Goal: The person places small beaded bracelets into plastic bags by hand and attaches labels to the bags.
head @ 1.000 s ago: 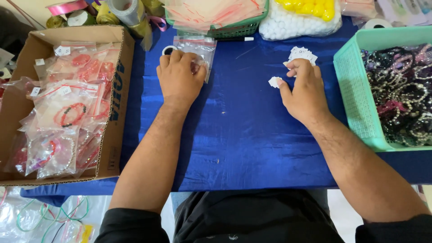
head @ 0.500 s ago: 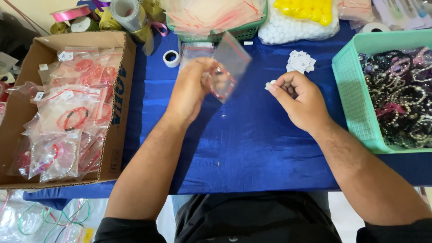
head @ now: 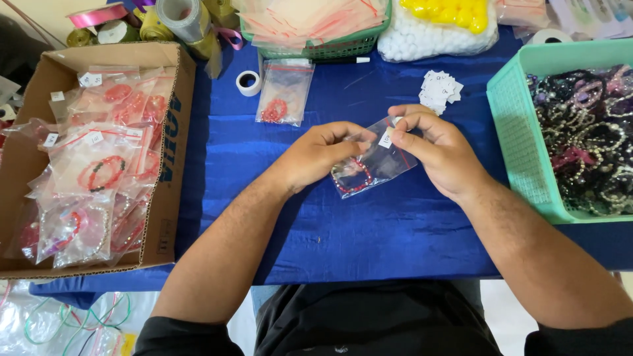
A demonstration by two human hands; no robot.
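We hold a small clear plastic bag (head: 372, 165) between both hands above the blue tablecloth (head: 369, 231), near the middle of the table. Our left hand (head: 323, 153) pinches the bag's upper left edge with closed fingertips, and our right hand (head: 432, 148) grips its upper right corner, thumb and fingers pressed on a small white tag (head: 386, 138) there. A red beaded bracelet (head: 353, 177) lies inside the bag, low at its left end. Farther off, another bagged bracelet (head: 283, 92) lies flat beside a roll of tape (head: 248, 83), and a little heap of white tags (head: 440, 89) sits to the right of them. A cardboard box (head: 168, 165) of filled bags stands at the left, and a green basket (head: 521, 132) of dark bracelets at the right.
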